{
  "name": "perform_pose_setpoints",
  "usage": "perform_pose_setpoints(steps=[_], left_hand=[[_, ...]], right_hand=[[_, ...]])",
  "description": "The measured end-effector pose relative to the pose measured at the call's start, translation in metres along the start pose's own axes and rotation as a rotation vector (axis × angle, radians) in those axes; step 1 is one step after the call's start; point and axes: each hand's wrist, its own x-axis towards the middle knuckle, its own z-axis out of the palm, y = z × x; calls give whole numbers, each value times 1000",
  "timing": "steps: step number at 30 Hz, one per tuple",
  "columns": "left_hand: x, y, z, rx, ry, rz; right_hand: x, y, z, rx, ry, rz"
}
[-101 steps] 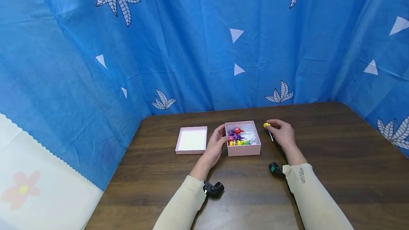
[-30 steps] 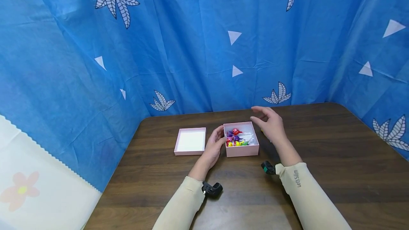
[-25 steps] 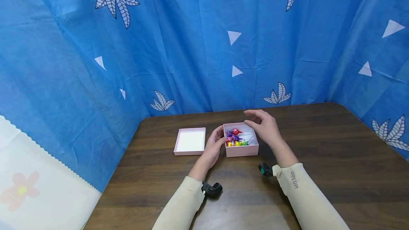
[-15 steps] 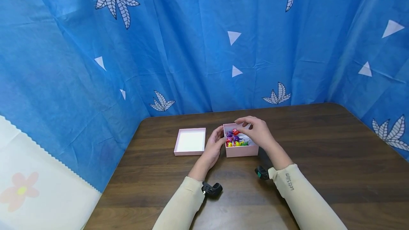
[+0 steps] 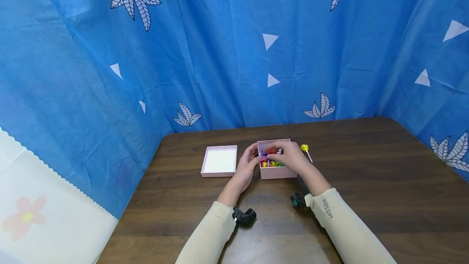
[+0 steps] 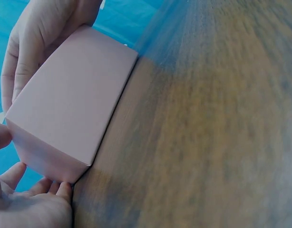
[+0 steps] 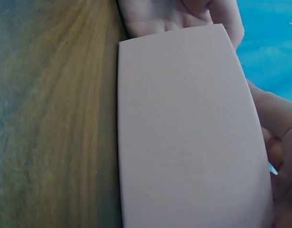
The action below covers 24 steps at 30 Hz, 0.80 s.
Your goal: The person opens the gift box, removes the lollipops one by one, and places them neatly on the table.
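Observation:
My left hand (image 5: 247, 166) rests against the left wall of a small pink box (image 5: 279, 173), its thumb at the rim and its fingertips along that wall in the left wrist view. Inside lie several wrapped lollipops (image 5: 265, 164), red, purple, yellow and green, partly hidden. My right hand (image 5: 291, 156) reaches over the right side into the box, thumb and forefinger apart above the candy; the right wrist view hides its fingertips behind the box. A yellow lollipop (image 5: 305, 148) with a white stick lies on the table to the right of the box.
The shallow pink lid (image 5: 219, 161) lies inside up, left of my left hand. All this stands on a dark wooden table (image 5: 278, 231), with a blue patterned curtain (image 5: 234, 52) along its back edge.
My right hand has let go of the yellow lollipop, which now lies right of the box. The hand has then moved left and down into the box. The left hand stays at the box.

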Motion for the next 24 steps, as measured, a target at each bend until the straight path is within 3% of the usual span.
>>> perform_pose_setpoints(steps=[17, 24], left_hand=[[2, -2, 0, -29, -19, 51], [0, -1, 2, -44, -31, 53]], right_hand=[[14, -11, 1, -187, -207, 48], [17, -11, 8, -247, -234, -27]])
